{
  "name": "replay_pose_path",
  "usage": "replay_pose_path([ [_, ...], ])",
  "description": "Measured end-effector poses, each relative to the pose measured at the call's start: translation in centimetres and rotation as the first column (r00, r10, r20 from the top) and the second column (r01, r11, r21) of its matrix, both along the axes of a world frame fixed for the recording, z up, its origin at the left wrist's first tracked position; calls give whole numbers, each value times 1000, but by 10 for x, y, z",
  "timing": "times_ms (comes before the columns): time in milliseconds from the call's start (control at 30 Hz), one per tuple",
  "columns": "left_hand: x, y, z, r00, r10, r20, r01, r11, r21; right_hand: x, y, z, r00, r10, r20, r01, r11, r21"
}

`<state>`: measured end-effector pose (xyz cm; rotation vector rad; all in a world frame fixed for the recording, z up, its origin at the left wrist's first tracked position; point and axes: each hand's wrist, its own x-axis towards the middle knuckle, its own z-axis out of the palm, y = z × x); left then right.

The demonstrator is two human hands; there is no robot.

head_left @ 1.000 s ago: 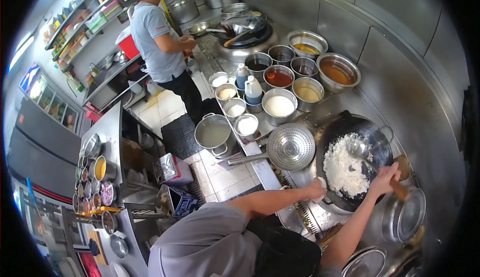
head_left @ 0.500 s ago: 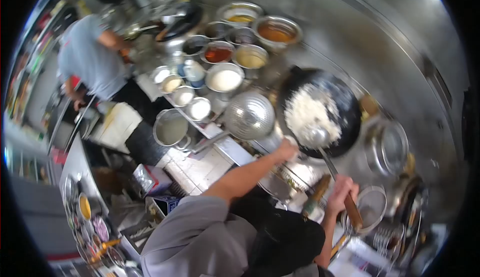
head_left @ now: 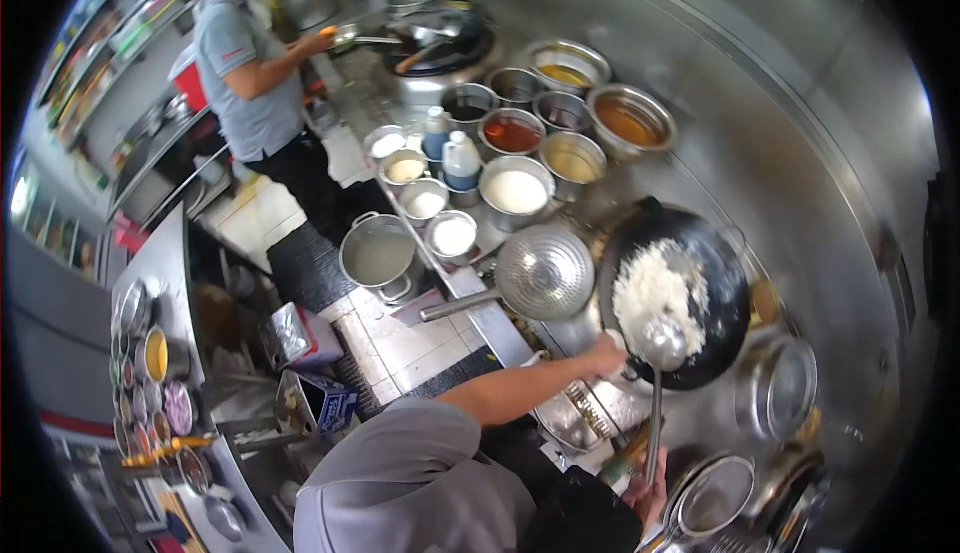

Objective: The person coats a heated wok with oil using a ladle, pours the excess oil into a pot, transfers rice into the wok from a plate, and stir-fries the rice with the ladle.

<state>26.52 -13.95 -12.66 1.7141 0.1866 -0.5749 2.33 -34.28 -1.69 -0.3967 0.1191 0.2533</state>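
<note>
A black wok [head_left: 728, 298] sits on the range in front of me, with white rice [head_left: 640, 288] spread over its bottom and left side. At the wok's near left edge my left hand [head_left: 607, 353] is closed on its rim or ear handle; the exact grip is partly hidden. My right hand [head_left: 648, 498], low and close to my body, is closed around the handle of a metal ladle [head_left: 664, 343]. The ladle's bowl lies against the near part of the rice, inside the wok.
A perforated strainer [head_left: 545, 271] rests left of the wok. Beyond it stand metal pots of sauce [head_left: 512, 133], white seasonings [head_left: 516, 191] and bottles [head_left: 461, 158]. A stockpot [head_left: 378, 253] is further left. A co-worker [head_left: 245, 68] stands at the far left. A mesh sieve [head_left: 716, 496] lies at lower right.
My right hand has drawn back toward my body, and the ladle handle points more straight at me. My left hand stays at the wok's edge. The co-worker stands more upright, arm reaching forward.
</note>
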Motion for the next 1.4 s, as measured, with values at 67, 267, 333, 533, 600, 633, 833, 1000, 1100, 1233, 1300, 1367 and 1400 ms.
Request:
replay_pose_path([
  [67,2,2,-3,1000,12,10,-12,1000,11,2,2,18,928,-113,-354,-7,947,-320],
  [267,-10,28,26,995,37,96,-11,965,-263,9,-6,10,987,-98,-131,-125,59,-990],
  [333,-7,19,-25,988,150,38,-139,969,-203,22,-21,14,1000,18,-10,-8,-107,-994],
  [533,-42,139,17,956,-224,-191,-62,479,-875,124,-24,2,857,326,399,513,-608,-606],
  [600,-51,149,7,939,-179,-295,-176,486,-856,150,4,12,937,210,280,350,-587,-730],
  [633,-54,154,8,907,-146,-396,-282,487,-826,161,15,15,987,90,136,163,-547,-821],
  [833,-60,150,0,926,-84,-367,-261,559,-787,141,8,-35,918,325,226,354,-417,-837],
  [1000,-44,103,-26,877,-53,-477,-347,618,-706,86,-22,5,957,289,40,218,-615,-758],
  [1100,-33,73,6,818,-67,-571,-358,717,-598,39,-52,16,964,256,-68,157,-759,-632],
  [1233,-27,27,41,827,1,-561,-387,726,-569,1,-61,67,971,228,-73,156,-835,-527],
  [1300,-22,3,22,897,10,-443,-325,694,-642,-5,-55,112,981,154,-119,85,-889,-450],
  [1367,-16,-14,10,917,26,-398,-301,699,-649,-6,-45,167,985,151,-83,94,-876,-474],
  [1400,-12,-19,5,903,107,-416,-345,759,-553,-4,-39,194,976,90,-200,7,-924,-383],
])
